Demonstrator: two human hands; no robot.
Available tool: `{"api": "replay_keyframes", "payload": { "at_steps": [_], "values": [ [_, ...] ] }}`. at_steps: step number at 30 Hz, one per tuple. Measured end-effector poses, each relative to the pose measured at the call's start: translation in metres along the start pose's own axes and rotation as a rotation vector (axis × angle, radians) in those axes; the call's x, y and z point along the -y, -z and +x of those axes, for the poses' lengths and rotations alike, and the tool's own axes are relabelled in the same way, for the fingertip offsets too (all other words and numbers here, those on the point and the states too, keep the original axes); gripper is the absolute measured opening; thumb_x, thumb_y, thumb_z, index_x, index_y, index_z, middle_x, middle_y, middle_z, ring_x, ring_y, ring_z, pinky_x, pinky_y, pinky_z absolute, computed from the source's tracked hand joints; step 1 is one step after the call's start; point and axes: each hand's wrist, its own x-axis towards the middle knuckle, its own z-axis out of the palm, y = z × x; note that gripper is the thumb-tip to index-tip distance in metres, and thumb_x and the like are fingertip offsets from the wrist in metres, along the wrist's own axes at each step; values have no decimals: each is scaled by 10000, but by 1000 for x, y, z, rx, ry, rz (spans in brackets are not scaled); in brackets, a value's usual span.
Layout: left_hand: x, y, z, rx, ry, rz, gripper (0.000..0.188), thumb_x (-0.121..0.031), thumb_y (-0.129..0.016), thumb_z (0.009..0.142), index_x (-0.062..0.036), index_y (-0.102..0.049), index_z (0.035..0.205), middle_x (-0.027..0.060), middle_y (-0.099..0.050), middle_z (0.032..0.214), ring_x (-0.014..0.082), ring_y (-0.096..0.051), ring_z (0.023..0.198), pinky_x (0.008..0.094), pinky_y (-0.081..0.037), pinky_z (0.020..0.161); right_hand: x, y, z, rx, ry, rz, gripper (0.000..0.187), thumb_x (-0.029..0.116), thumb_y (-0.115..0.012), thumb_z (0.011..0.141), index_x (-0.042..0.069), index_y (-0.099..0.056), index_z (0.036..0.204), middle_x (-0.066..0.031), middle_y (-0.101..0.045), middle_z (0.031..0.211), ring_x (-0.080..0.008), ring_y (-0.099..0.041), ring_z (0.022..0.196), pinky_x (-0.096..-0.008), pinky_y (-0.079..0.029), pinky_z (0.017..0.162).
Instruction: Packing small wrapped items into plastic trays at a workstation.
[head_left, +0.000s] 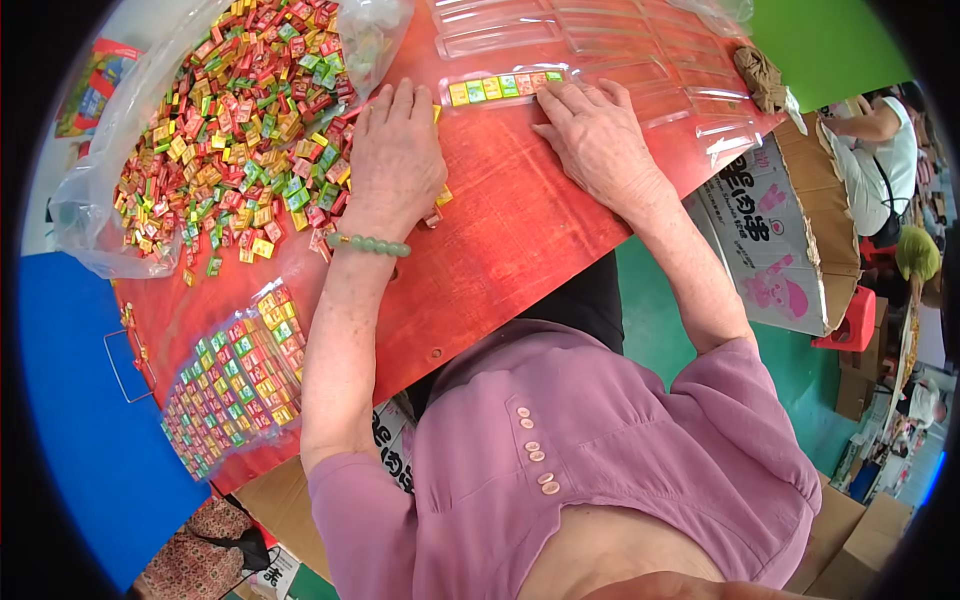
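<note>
My left hand (pixel 397 155) lies palm down at the right edge of a pile of small wrapped candies (pixel 250 130), its fingers stretched forward. Some candies peek out from beside it; whatever is under the palm is hidden. A green bead bracelet circles that wrist. To the right, a clear plastic tray (pixel 446 102) bears a single row of yellow, green and red candies (pixel 505 87). My right hand (pixel 600 140) rests over the right end of this row, thumb apart from the fingers, fingertips touching the last candies. Its fingers cover that end of the tray.
The pile spills from a clear plastic bag (pixel 95 215) on the red table (pixel 480 260). Filled candy trays (pixel 235 375) are stacked at the near left. Clear trays (pixel 610 40) lie at the far right. A cardboard box (pixel 765 235) stands beyond the right edge; another person (pixel 880 150) sits behind.
</note>
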Motion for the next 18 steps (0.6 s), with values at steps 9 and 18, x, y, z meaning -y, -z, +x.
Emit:
{"api": "replay_keyframes", "payload": {
  "at_steps": [9,18],
  "values": [
    [-1,-2,3,-47,-6,1,318,-162,-573,980,29,-597,1233,209,-615,1371,376,-552,1325,496,-443,1095,-10,5,-19,-57,67,88,407,260,-662,994,77,-614,1355,-91,-647,1349,-256,-609,1255,-518,-364,1158],
    [-25,33,-11,-120,-25,-102,457,-230,-667,969,62,-583,1311,264,-615,1351,437,-548,1306,500,-441,1111,-9,13,-33,-45,216,202,389,244,-704,957,86,-647,1309,-62,-662,1329,-229,-609,1268,-514,-348,1181]
  ]
}}
